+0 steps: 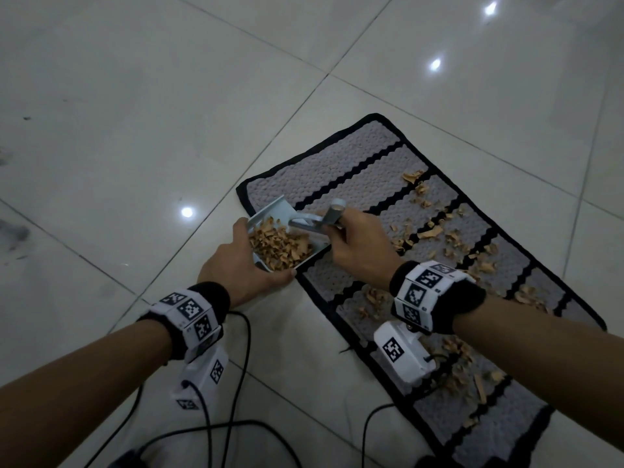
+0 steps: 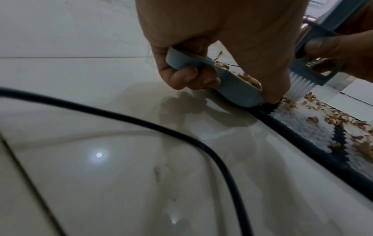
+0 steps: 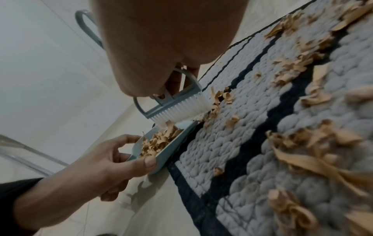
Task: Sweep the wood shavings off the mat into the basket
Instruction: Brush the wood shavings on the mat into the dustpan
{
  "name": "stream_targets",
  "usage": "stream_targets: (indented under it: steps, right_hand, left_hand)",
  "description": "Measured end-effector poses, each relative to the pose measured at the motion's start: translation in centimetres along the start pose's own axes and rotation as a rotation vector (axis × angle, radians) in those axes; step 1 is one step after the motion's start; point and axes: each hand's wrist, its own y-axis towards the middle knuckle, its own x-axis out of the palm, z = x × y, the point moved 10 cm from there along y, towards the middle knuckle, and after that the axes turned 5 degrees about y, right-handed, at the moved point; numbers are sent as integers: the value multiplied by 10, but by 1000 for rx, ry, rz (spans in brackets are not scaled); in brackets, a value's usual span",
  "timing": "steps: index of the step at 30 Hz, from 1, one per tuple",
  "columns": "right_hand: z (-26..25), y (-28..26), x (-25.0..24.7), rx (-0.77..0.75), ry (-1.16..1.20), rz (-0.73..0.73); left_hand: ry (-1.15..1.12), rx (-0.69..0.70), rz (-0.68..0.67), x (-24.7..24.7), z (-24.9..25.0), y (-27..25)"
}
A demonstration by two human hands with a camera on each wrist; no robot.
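Looks like an indoor room, most likely a home: a glossy floor of large pale tiles (image 1: 141, 106) with thin grout lines, ceiling lights mirrored in it as bright spots. On it lies a grey woven mat (image 1: 364, 170) with black zigzag stripes and black edging. Black cables (image 1: 236, 383) trail across the tiles.

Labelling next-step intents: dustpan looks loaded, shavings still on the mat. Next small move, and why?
Probably one more short pull of the brush toward the dustpan: its bristles sit at the pan's lip, which meets the mat edge, and a few wood shavings lie just beyond. The left hand grips the pan; no basket is in view.
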Motion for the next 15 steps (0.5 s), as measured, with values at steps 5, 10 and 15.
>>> stream_targets:
  steps: [5,10,15]
  right_hand:
    - [33,-6,-26,164,-4,49]
    - [39,-17,-48,231,42,101]
    - [68,-22,-92,324,87,263]
  left_hand:
    - [-55,30,10,-2,0,-3]
    - [-91,59,8,-3,8,-11]
    - [-96,93,-16,1,19,-21]
